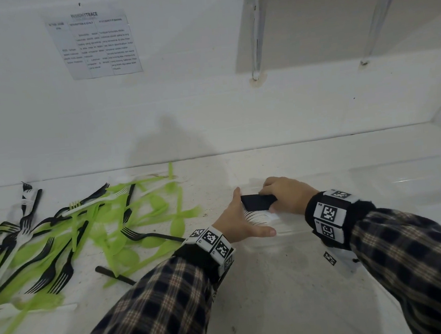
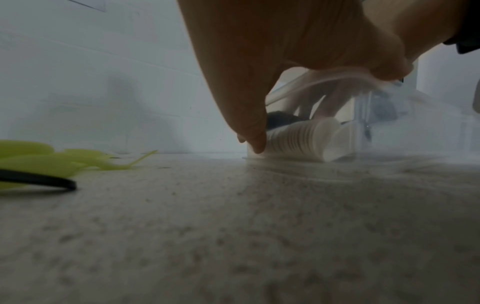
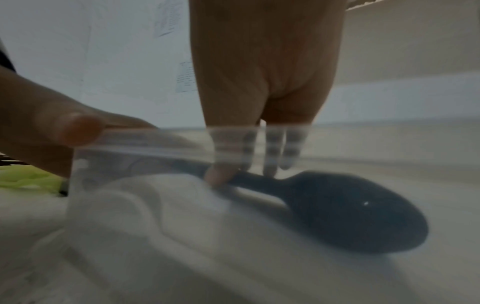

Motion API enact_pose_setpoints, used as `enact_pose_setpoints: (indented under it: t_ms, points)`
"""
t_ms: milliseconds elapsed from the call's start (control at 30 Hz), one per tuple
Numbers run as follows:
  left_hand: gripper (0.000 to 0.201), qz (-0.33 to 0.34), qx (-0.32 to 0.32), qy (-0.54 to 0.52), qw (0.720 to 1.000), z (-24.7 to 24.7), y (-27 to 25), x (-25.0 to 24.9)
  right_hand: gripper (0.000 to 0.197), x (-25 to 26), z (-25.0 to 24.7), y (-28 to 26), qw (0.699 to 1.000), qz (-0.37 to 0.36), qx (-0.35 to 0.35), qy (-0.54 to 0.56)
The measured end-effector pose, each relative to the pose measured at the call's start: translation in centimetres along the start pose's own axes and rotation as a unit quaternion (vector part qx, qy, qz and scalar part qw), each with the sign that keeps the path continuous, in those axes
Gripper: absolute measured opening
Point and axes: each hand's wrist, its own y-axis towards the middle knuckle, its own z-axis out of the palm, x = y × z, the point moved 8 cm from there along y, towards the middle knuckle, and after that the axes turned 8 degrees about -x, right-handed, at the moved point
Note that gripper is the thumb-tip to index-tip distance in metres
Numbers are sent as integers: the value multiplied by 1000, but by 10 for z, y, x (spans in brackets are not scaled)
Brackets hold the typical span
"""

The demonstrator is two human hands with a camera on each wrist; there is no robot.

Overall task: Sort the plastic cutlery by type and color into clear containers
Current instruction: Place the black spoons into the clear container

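A clear container (image 1: pixel 377 181) lies on the white counter at centre right. My left hand (image 1: pixel 246 218) holds its left end, fingers against the outer wall and thumb (image 3: pixel 78 127) on the rim. Inside lies a stack of white spoons (image 1: pixel 258 217), which shows ribbed through the wall (image 2: pixel 298 139). My right hand (image 1: pixel 276 196) reaches into the container and grips a bundle of black spoons (image 1: pixel 257 201) just above the white stack. In the right wrist view my fingertips pinch the handle, and the black spoon bowl (image 3: pixel 363 216) points right.
A loose pile of green, black and white forks and spoons (image 1: pixel 72 229) covers the counter's left half. A black handle (image 1: pixel 115 275) lies near my left sleeve. The wall carries a printed sheet (image 1: pixel 94 44), and a shelf on brackets (image 1: pixel 254 29) hangs at upper right.
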Motion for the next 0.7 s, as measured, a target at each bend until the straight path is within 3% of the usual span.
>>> enact_pose_setpoints:
  t_ms: [267, 500, 633, 700]
  points:
    - [131, 1, 3, -7, 1000, 0, -2, -1, 59, -14, -6, -6, 996, 47, -43, 57]
    - [126, 10, 6, -14, 1000, 1, -5, -5, 64, -40, -17, -24, 986, 102, -111, 69]
    - [127, 7, 6, -13, 1000, 1, -6, -4, 91, -66, -11, -37, 982, 173, -24, 70]
    - [128, 4, 8, -9, 1000, 1, -6, -4, 91, -70, -10, -42, 982, 172, -22, 78]
